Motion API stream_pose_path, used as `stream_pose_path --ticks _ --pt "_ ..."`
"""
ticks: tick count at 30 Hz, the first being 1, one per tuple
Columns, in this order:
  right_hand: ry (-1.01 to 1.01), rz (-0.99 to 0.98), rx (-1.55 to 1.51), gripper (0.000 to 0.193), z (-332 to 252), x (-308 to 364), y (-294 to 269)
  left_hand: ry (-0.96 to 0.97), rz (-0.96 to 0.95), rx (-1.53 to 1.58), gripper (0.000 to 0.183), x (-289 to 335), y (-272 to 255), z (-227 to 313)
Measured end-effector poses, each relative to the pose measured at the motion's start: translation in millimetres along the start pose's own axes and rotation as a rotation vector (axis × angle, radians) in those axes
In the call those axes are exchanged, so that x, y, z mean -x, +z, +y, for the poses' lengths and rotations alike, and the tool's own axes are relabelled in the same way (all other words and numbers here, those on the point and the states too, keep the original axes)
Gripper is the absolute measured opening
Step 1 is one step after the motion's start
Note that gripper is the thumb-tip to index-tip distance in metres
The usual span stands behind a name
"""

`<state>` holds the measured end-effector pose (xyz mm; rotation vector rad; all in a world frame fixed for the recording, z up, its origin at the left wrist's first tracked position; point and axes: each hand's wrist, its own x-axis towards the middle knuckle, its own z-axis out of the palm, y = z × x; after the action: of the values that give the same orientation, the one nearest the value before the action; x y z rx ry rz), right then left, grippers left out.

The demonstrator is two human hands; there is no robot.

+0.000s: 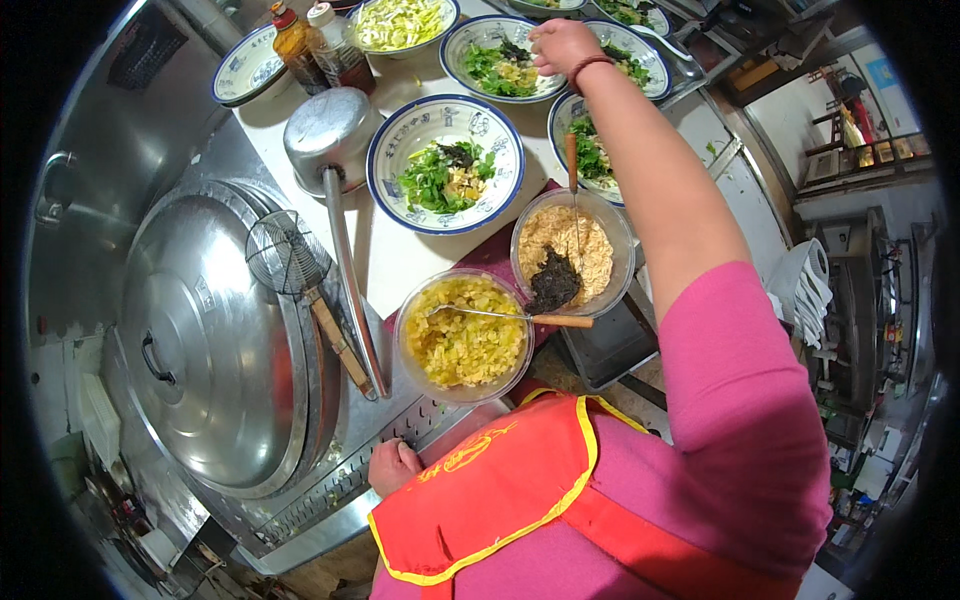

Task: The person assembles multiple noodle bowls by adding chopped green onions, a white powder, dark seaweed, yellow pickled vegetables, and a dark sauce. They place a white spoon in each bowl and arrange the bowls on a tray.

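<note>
My right hand (562, 48) reaches far across the counter, over the right rim of a blue-rimmed bowl (458, 62) with greens and dark shreds. Its fingers are bunched together; whatever they pinch is too small to make out. My left hand (393, 465) is curled into a loose fist by the near counter edge, beside the red apron (500, 480), with nothing visible in it. Close to me stand a tub of chopped yellow-green vegetables (465, 350) with a wooden-handled spoon (560, 320) and a tub of pale crumbly topping (585, 235) with dark shreds (553, 283) at one side.
Another blue-rimmed bowl (445, 190) with greens stands mid-counter; several more line the back. A metal ladle pot (333, 130) and a wire strainer (287, 255) lie beside a large lidded steel cooker (220, 340) at left. Sauce bottles (300, 48) stand behind them.
</note>
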<state>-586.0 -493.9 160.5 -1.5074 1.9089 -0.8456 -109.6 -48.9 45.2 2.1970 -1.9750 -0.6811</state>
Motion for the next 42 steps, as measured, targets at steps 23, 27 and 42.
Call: stream_pose_path --ticks 23,27,42 --pt "-0.409 -0.197 0.807 0.027 -101.1 89.6 1.3 0.036 0.019 0.079 0.014 -4.3 -10.3 1.6" --pt "-0.472 0.088 0.572 0.037 -147.5 27.0 73.5 0.054 0.009 0.075 0.017 -6.0 -8.5 -3.5" --pt "-0.312 0.032 0.076 0.077 -189.7 -15.2 202.5 0.031 -0.202 0.111 0.02 -12.5 -6.1 -17.0"
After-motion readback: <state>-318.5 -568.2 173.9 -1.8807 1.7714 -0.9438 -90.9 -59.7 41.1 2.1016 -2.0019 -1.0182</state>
